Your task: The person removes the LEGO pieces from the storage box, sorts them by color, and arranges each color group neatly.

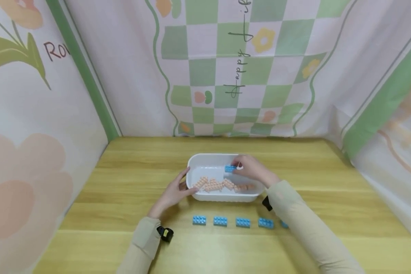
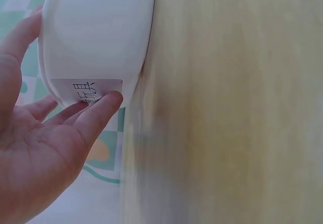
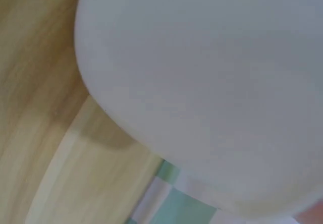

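Note:
Over the back right part of a white plastic bin (image 1: pixel 215 198), my right hand (image 1: pixel 252 168) pinches a blue toy brick (image 1: pixel 230 168) between thumb and fingers. My left hand (image 1: pixel 172 194) holds the bin's left end, thumb by the near rim and fingers against the end wall. In the left wrist view, fingertips lie on a white label (image 2: pixel 112 84) with dark characters. Several peach bricks (image 1: pixel 213 185) lie inside along the bin's near side. The right wrist view is filled mostly by the bin's outer wall (image 3: pixel 192 93); the held brick is out of sight there.
A row of several blue bricks (image 1: pixel 220 221) lies on the wooden table (image 1: pixel 140 160) in front of the bin. The rightmost blue brick (image 1: pixel 284 224) is partly hidden by the right sleeve (image 1: pixel 305 220). Patterned curtains (image 1: pixel 233 76) stand behind and at both sides.

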Demonstrator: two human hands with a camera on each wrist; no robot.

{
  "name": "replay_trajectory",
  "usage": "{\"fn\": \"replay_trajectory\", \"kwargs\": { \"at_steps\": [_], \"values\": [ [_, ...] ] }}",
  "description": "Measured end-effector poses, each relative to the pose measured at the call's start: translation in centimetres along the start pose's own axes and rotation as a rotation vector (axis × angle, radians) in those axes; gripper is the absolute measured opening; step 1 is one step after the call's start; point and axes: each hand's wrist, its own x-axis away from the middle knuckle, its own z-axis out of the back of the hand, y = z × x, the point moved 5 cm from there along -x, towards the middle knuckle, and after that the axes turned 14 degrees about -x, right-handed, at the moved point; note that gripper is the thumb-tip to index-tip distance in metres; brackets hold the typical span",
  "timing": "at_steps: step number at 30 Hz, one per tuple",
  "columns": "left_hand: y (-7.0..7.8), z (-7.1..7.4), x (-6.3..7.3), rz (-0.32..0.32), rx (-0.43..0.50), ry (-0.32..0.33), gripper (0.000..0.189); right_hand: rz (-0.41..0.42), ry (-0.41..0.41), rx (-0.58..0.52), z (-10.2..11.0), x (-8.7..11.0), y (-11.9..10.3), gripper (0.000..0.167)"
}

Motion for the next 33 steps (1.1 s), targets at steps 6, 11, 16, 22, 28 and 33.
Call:
{"fn": "replay_trajectory", "kwargs": {
  "at_steps": [6,11,16,22,28,33],
  "values": [
    [-0.2,-0.1,-0.3,0.011,-0.004,-0.001,0.082,0.041,0.037,0.005,0.7,1.0,-0.9,0.02],
    [-0.3,-0.1,-0.4,0.034,-0.015,0.002,0.081,0.086,0.065,0.023,1.2,2.0,-1.7,0.02],
    [-0.3,-0.1,-0.4,0.044,-0.033,-0.008,0.08,0.149,0.096,0.04,1.6,3.3,-2.7,0.02],
    [-0.1,0.2,-0.2,0.055,-0.055,-0.012,0.083,0.182,0.13,0.074,2.4,4.9,-3.9,0.02],
    [-0.1,0.1,-0.3,0.047,-0.071,-0.015,0.083,0.207,0.163,0.094,3.1,6.8,-4.3,0.02],
    [-0.2,0.2,-0.4,0.048,-0.065,-0.009,0.085,0.186,0.173,0.081,3.4,8.1,-4.1,0.021]
  ]
}}
